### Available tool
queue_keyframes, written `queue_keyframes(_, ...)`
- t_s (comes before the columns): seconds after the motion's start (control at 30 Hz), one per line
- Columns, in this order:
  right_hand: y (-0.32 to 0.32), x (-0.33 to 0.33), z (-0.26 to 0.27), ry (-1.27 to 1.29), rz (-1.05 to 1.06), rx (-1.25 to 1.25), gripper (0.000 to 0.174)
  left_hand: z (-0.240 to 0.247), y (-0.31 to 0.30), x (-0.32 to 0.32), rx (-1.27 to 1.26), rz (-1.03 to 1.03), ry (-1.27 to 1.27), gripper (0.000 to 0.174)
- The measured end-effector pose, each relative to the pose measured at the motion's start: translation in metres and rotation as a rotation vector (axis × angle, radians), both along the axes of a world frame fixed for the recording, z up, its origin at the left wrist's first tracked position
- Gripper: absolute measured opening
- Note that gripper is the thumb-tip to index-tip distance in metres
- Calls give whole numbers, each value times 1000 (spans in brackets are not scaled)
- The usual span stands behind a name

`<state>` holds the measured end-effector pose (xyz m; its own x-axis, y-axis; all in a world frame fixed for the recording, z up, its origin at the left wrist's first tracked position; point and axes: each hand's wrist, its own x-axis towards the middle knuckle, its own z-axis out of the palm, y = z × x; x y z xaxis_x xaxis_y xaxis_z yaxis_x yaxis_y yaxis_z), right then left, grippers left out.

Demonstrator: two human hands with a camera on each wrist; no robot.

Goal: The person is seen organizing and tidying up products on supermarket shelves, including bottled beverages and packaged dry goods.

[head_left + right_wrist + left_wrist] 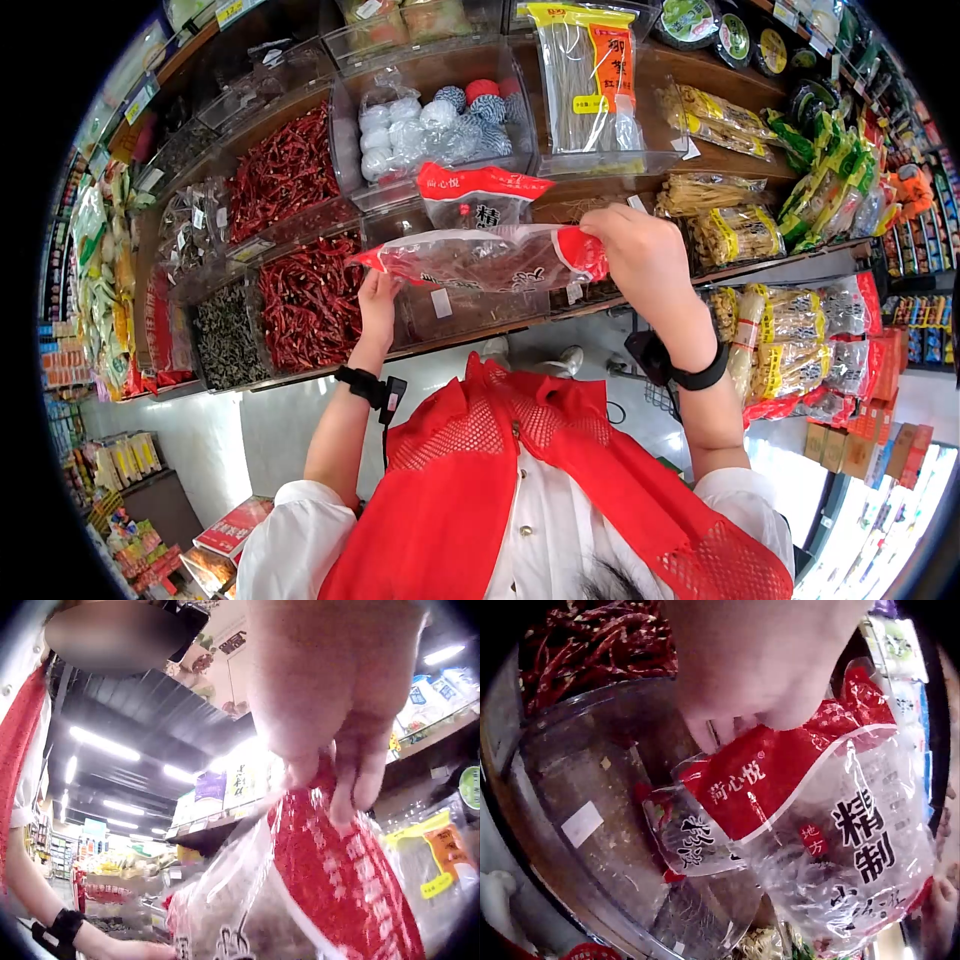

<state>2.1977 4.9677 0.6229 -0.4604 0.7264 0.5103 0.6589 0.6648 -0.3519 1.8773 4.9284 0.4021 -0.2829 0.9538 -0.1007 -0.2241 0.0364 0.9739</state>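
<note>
A clear plastic food bag [480,262] with red ends and black lettering is stretched between both hands, above a display bin. My left hand [377,300] pinches its left red end; in the left wrist view the fingers grip the red printed strip [761,769]. At the other end, my right hand [640,255] holds the red corner between thumb and fingers, as the right wrist view of the bag [330,877] also shows. Behind it a similar red-topped bag [480,190] lies in the bin. The food inside the held bag is blurred by glare.
Bins of dried red chillies [285,170] lie to the left, with a bin of wrapped string balls [440,115] behind. A large noodle packet [590,80] stands at the back. Yellow-labelled packets [740,235] fill the right side. The shelf's front edge [540,320] runs below the hands.
</note>
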Motion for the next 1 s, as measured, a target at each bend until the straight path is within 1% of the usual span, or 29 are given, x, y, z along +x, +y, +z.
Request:
queue_keyframes(0.07, 1, 5, -6, 41, -16, 9, 15, -3, 3, -4, -7, -15, -1, 24)
queue_keyframes(0.13, 10, 13, -26, 121, -53, -53, 15, -7, 6, -9, -23, -46, 1, 25)
queue_keyframes(0.17, 10, 11, -23, 102, -20, 42, 13, -7, 8, -9, -33, -21, 47, 25)
queue_keyframes(0.2, 2, 6, -17, 69, -11, -24, 15, 1, 11, -7, -17, -16, 51, 25)
queue_keyframes(0.27, -7, 1, -12, 193, -18, -43, 16, 8, 1, -1, -2, 69, 47, 26)
queue_keyframes(0.3, -7, 3, -21, 192, -23, -50, 16, 6, 4, -4, 39, 85, 17, 26)
queue_keyframes(0.33, -6, 5, -37, 214, -62, -116, 16, 5, 1, -13, 17, 63, 143, 25)
queue_keyframes(0.37, -4, 5, -55, 240, -94, -175, 17, 4, -1, -22, 31, 59, 216, 24)
queue_keyframes(0.4, -4, 7, -72, 241, -92, -176, 17, 4, -2, -30, 44, 55, 288, 24)
queue_keyframes(0.43, -5, 9, -90, 244, -90, -225, 16, 2, -1, -40, 7, 83, 521, 22)
queue_keyframes(0.47, -5, 11, -106, 247, -88, -275, 16, 10, 3, -39, 6, 85, 522, 22)
queue_keyframes(0.5, -5, 10, -114, 328, -115, -323, 16, 27, 8, -35, 52, 128, 637, 21)
queue_keyframes(0.53, -4, 11, -119, 330, -113, -323, 16, 42, 14, -31, 99, 172, 752, 20)
queue_keyframes(0.57, -3, 10, -119, 347, -160, -395, 17, 52, 20, -28, 125, 228, 728, 19)
queue_keyframes(0.6, -3, 9, -119, 364, -207, -466, 17, 62, 26, -29, 173, 286, 791, 19)
queue_keyframes(0.63, -1, 9, -127, 365, -207, -466, 17, 73, 30, -30, 225, 298, 801, 19)
queue_keyframes(0.67, 0, 9, -144, 217, -143, -431, 17, 88, 33, -28, 277, 310, 810, 18)
queue_keyframes(0.7, 1, 8, -158, 70, -78, -394, 17, 94, 38, -33, 259, 309, 921, 17)
queue_keyframes(0.73, 1, 2, -173, 5, -129, -403, 16, 99, 44, -35, 259, 308, 923, 17)
queue_keyframes(0.8, 5, -10, -210, -105, -109, -507, 13, 106, 60, -38, 296, 209, 1080, 15)
queue_keyframes(0.83, 7, -17, -225, -103, -105, -507, 13, 101, 70, -42, 364, 193, 1167, 15)
queue_keyframes(0.87, 10, -25, -238, -156, -124, -550, 14, 99, 77, -42, 362, 194, 1170, 15)
queue_keyframes(0.9, 13, -35, -237, -210, -143, -593, 15, 98, 85, -40, 350, 128, 1212, 15)
queue_keyframes(0.93, 16, -42, -235, -208, -139, -594, 15, 95, 91, -40, 338, 61, 1252, 15)
queue_keyframes(1.0, 23, -57, -197, -272, -251, -595, 16, 84, 97, -44, 322, 37, 1285, 15)
